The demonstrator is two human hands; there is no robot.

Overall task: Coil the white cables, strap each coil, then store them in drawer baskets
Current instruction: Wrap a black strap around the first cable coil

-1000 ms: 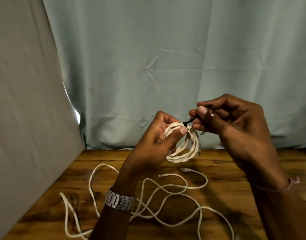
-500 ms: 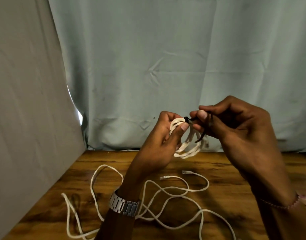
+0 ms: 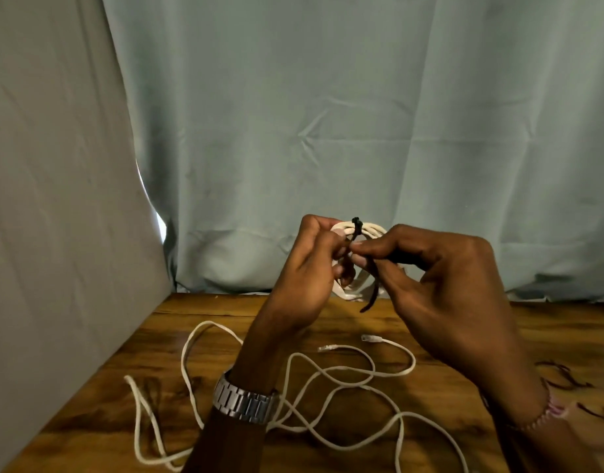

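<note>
- Since the earlier frame, the strap's tail has swung down from the right-hand pinch.
- Left hand (image 3: 307,268) grips the coil (image 3: 368,230) above the table (image 3: 198,308).
- Right hand (image 3: 430,268) pinches the black strap (image 3: 356,224), unfinished.
- Loose cable (image 3: 327,373) remains uncoiled; no baskets in view.

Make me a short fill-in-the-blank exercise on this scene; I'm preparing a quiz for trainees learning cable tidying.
1. The left hand holds a coil of ____ cable.
2. The strap around the coil is ____ in colour.
3. The right hand pinches the strap's loose ____.
4. A loose, uncoiled cable lies on the ____ table.

Missing words: white; black; tail; wooden
</note>
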